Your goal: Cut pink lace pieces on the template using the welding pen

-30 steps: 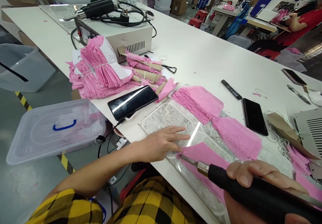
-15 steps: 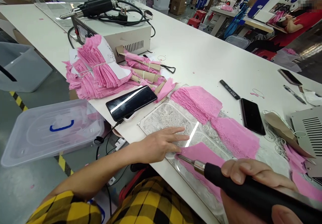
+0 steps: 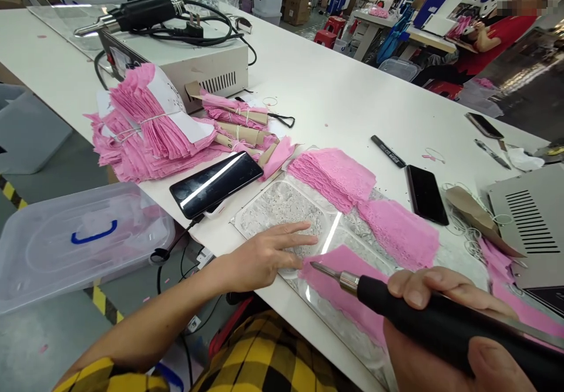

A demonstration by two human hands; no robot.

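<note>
My left hand [image 3: 264, 254] lies flat with fingers stretched out on the scarred glass plate [image 3: 282, 204], its fingertips beside the left end of a pink lace piece [image 3: 348, 280]. My right hand [image 3: 445, 327] grips the black handle of a hot cutting tool [image 3: 396, 301]; its metal tip [image 3: 318, 267] rests at the left edge of that lace. Two more pink lace stacks [image 3: 337, 174] [image 3: 400, 230] lie further back on the plate.
A black phone [image 3: 215, 183] lies left of the plate, another phone [image 3: 425, 193] and a marker [image 3: 388, 151] behind it. Bundled pink lace [image 3: 150, 127], a white machine box [image 3: 194, 57], a grey vented unit [image 3: 529, 221] and a clear lidded bin [image 3: 83, 239] on the floor surround me.
The view has swung slightly right, so everything sits further left in frame. Both hands keep their pose, with the tool tip still at the lace edge.
</note>
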